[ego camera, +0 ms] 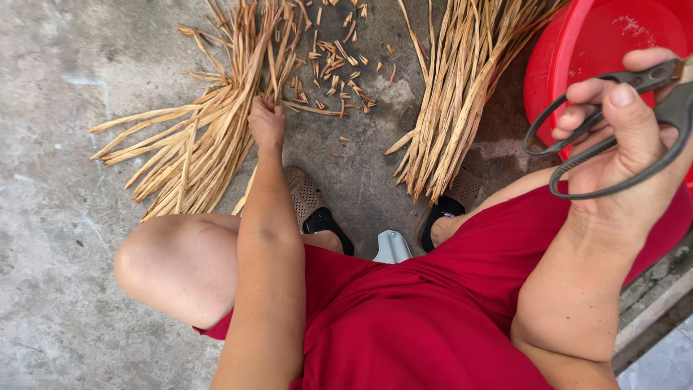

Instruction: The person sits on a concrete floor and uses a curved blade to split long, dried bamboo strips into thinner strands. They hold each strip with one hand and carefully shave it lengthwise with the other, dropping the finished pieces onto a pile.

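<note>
The left hand (pixel 267 124) reaches down to the concrete floor (pixel 50 144), its grip closed around a few strands at the near edge of the left pile of dried straw strips (pixel 202 137). The strips fan out left and away from that grip, loose and uneven, so the hand seems to be gathering a small bunch from the heap rather than lifting the whole of it. Just beyond and to the right of the grip lies a scatter of short cut bits (pixel 339 58), likely trimmings.

Further right, well apart from the left grip, a second bundle of strips (pixel 451 94) lies with its near ends drawn together, looking more orderly.

The right hand (pixel 621 152) is held up near the camera, its fingers hooked through the looped handles of black scissors (pixel 613 130), its grip clamped on them. The blades run out of view, so I cannot tell whether they are parted. Behind this grip sits a red plastic basin (pixel 577 43). Sandalled feet (pixel 310 202) rest on the floor below.
</note>
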`<state>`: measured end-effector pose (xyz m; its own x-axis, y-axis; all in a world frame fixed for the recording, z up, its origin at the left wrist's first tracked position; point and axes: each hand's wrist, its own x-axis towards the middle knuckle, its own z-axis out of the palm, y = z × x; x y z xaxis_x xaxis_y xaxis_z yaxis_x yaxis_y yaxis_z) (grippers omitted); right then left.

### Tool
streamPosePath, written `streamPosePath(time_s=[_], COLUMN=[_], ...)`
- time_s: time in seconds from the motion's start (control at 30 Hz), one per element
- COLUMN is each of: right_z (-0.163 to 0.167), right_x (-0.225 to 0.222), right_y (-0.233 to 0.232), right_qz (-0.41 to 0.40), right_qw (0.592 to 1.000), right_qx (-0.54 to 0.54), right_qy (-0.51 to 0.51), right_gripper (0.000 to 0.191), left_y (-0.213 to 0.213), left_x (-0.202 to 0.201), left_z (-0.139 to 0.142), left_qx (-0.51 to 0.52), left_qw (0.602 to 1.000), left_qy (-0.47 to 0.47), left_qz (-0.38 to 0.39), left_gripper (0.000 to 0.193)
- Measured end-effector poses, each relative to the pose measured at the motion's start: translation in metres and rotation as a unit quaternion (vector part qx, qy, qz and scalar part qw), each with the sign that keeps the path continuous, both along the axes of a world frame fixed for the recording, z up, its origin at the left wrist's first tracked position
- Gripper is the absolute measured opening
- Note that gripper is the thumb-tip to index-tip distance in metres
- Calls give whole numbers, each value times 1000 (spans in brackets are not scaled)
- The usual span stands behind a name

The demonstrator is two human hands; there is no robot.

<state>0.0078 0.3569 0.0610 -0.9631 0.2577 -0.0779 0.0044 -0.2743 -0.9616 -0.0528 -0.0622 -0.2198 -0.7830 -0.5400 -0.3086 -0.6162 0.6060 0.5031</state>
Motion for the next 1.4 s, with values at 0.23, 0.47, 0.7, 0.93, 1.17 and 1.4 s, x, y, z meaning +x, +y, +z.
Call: streamPosePath(time_s=[0.23, 0.47, 0.7, 0.93, 1.17, 1.4], right_z=[2, -9, -27, -26, -24, -52], right_x=[-9, -14, -8, 3, 15, 24], right_y=[-15, -39, -79, -78, -89, -111], right_qz=[26, 132, 191, 124, 153, 223], right_qw=[1000, 991, 977, 987, 978, 967], right_qx=[-17, -33, -91, 32, 110, 124], right_qy=[2, 15, 11, 101, 92, 18], right_gripper=[26, 27, 27, 29, 35, 47], left_y=[15, 71, 156, 173, 149, 159], left_x=[-7, -39, 51, 76, 48, 39], left_z=[43, 118, 221, 246, 245, 237], left_qx=[97, 362, 377, 351, 446, 623], left_qw=[989, 898, 849, 796, 788, 675], left_qy=[107, 249, 285, 316, 315, 307], left_qz=[16, -16, -237, -377, -286, -249], left_gripper=[29, 25, 30, 34, 46, 36])
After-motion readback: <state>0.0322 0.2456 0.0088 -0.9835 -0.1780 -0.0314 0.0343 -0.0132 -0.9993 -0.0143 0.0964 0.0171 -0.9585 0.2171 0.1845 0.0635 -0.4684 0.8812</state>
